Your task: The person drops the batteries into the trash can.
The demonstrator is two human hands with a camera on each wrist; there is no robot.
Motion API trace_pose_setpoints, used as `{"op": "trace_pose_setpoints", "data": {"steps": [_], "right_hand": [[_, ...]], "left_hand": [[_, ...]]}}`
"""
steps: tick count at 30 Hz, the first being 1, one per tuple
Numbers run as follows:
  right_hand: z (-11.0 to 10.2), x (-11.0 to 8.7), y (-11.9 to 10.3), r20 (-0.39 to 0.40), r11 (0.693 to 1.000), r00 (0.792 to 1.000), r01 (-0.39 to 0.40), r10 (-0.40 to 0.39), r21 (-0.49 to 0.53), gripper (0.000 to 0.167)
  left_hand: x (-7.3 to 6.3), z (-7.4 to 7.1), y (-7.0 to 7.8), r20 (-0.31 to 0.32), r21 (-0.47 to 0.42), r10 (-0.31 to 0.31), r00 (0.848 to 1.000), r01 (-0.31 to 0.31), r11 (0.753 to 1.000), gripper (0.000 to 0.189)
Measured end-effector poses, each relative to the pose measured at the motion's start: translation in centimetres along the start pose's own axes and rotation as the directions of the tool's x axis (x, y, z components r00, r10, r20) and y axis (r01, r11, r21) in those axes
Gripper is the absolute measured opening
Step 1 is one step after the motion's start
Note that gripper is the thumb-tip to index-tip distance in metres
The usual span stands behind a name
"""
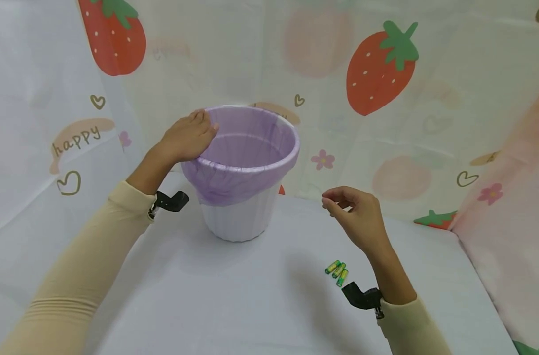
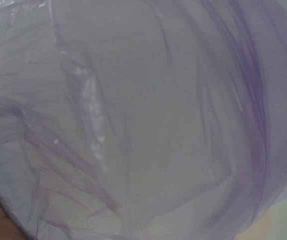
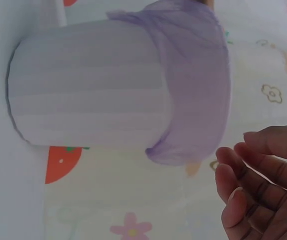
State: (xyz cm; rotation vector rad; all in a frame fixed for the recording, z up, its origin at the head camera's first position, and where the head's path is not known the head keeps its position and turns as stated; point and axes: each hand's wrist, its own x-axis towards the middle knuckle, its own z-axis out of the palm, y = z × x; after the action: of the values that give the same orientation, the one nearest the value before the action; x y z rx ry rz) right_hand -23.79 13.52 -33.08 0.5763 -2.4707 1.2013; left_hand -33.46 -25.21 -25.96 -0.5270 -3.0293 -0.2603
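Note:
A white trash bin (image 1: 238, 219) stands upright on the white surface, its top lined with a thin purple trash bag (image 1: 233, 185) folded down over the rim. My left hand (image 1: 187, 137) holds the bin's left rim over the bag, thumb toward the inside. The bag's wrinkled film (image 2: 148, 110) fills the left wrist view, with a bit of hand at its lower left corner. To the right of the bin, my right hand (image 1: 355, 214) is raised with loosely bent fingers and nothing visible in them. In the right wrist view these fingers (image 3: 256, 160) are apart from the bag.
Three small green and yellow batteries (image 1: 337, 271) lie together on the white tabletop (image 1: 233, 305), below my right hand. A hanging cloth with strawberries (image 1: 380, 74) closes off the back and sides. Each wrist wears a black camera mount (image 1: 361, 296).

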Motion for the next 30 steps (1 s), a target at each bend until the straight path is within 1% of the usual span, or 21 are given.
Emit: {"op": "trace_pose_setpoints", "data": {"steps": [9, 16, 23, 30], "right_hand": [[0.5, -3.5, 2.5, -0.018, 0.997, 0.997, -0.077, 0.077, 0.002, 0.015], [1.4, -6.2, 4.3, -0.014, 0.986, 0.986, -0.164, 0.165, 0.012, 0.012], [1.7, -7.7, 6.1, 0.004, 0.979, 0.979, -0.204, 0.204, 0.008, 0.012], [1.5, -8.7, 8.0, 0.044, 0.97, 0.969, -0.243, 0.243, -0.004, 0.019]], "left_hand": [[-0.1, -0.1, 0.1, 0.003, -0.005, -0.015, 1.0, 0.015, 1.0, 0.07], [-0.2, -0.1, 0.0, 0.005, -0.005, -0.008, 1.0, 0.008, 1.0, 0.07], [-0.2, 0.0, 0.0, -0.005, -0.012, -0.009, 1.0, 0.009, 1.0, 0.07], [-0.1, 0.2, -0.1, -0.012, -0.009, -0.007, 1.0, 0.007, 1.0, 0.07]]}}
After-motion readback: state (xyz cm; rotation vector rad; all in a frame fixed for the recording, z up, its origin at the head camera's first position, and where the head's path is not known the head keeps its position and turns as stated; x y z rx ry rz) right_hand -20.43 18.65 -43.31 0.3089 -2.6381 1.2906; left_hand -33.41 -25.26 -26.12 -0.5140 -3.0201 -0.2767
